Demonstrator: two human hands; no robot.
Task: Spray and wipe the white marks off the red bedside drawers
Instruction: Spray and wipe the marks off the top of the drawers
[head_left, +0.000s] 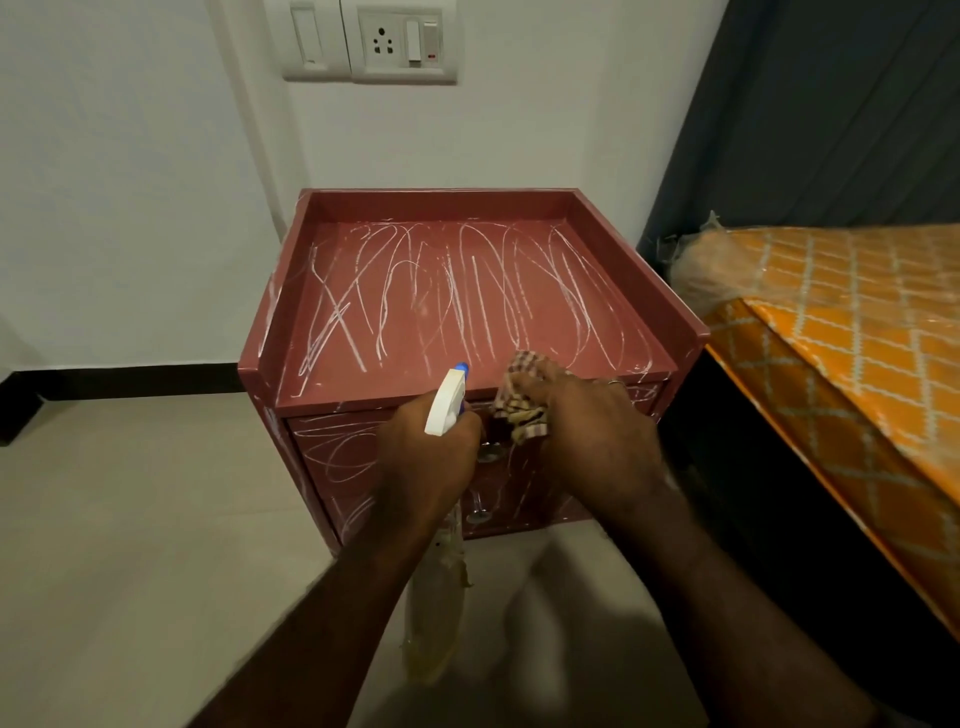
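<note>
A: Where are the red drawers found?

B: They are set against the white wall, in the middle. A bed with an orange cover is seen just beside them on the right.

A: How do they look?

B: The flat top is closed in by a low rim on the left, far and right sides. The top is covered in white marks, drawn in long loops that mostly run from near to far. More scribbles are seen on the drawer fronts and on the left side. Two shiny knobs are fixed on the front, one above the other.

A: What is held in the left hand?

B: A spray bottle is gripped at its neck, just in front of the near edge of the top. It is held almost upright, so its long way runs up and down. Its white head with the blue tip is pointed far, toward the marked top. The see-through body is hung below the hand and looks blurred.

A: And the right hand?

B: A checked cloth is bunched up and held in curled fingers at the near edge of the top. Whether the wood is touched by it cannot be told.
</note>
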